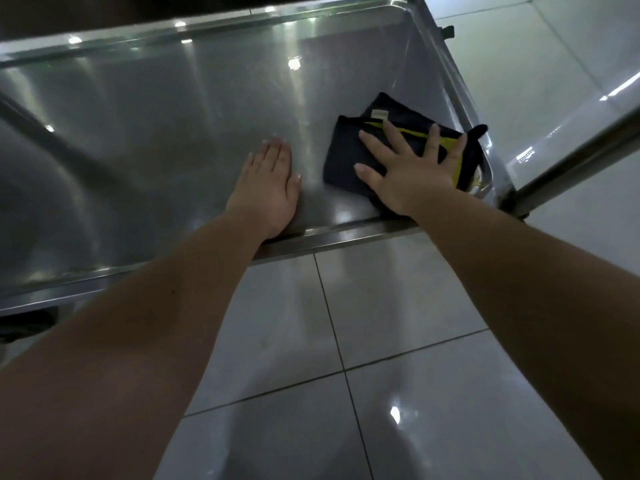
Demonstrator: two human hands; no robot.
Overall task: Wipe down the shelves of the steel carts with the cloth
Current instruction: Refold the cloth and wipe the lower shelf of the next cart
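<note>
While the right hand (pixel 412 171) presses spread fingers on the folded dark-blue and yellow cloth (pixel 349 157) right of centre, the left hand (pixel 268 188) lies flat, fingers together, on the shiny steel cart shelf (pixel 156 116).

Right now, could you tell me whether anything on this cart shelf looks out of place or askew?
Only one small thing: the cloth lies skewed in the near right corner of the shelf, one tip draped over the rim. The right hand presses it flat; the left hand rests on bare steel. No spills or damage show.
</note>
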